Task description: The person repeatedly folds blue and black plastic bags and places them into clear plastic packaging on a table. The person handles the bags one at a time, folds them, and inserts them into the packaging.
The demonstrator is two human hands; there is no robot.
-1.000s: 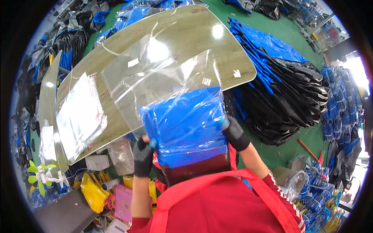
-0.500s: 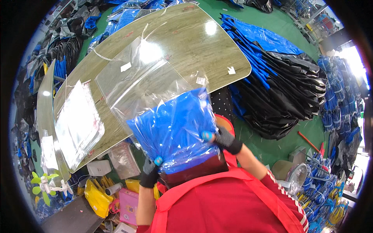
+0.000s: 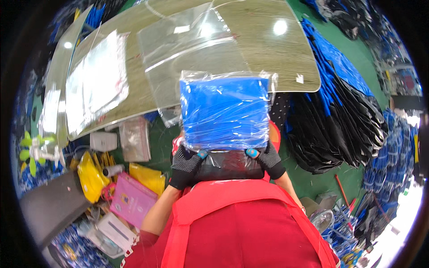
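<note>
In front of my chest I hold a clear plastic bag with a folded blue and black sheet [image 3: 225,114] inside. The blue part faces up and the black part lies nearest me. My left hand [image 3: 188,163], in a dark dotted glove with a blue thumb tip, grips the bag's near left side. My right hand [image 3: 266,161], gloved alike, grips the near right side. Both thumbs press on top; the other fingers are mostly hidden. Beyond the bundle, a large clear plastic bag [image 3: 192,53] lies flat on the wood-patterned table [image 3: 272,58] and hangs over its near edge.
A stack of clear bags [image 3: 98,71] lies on the table's left. Black and blue sheets [image 3: 335,120] are heaped at the right. A yellow bag [image 3: 91,178], a pink bag [image 3: 132,198] and a white box [image 3: 103,141] stand at the lower left. A red-handled tool [image 3: 342,190] rests on the green floor.
The bagged sheet has come level and squared up toward me, its plastic now tighter around the blue. Both hands have shifted to its near edge. My view has turned.
</note>
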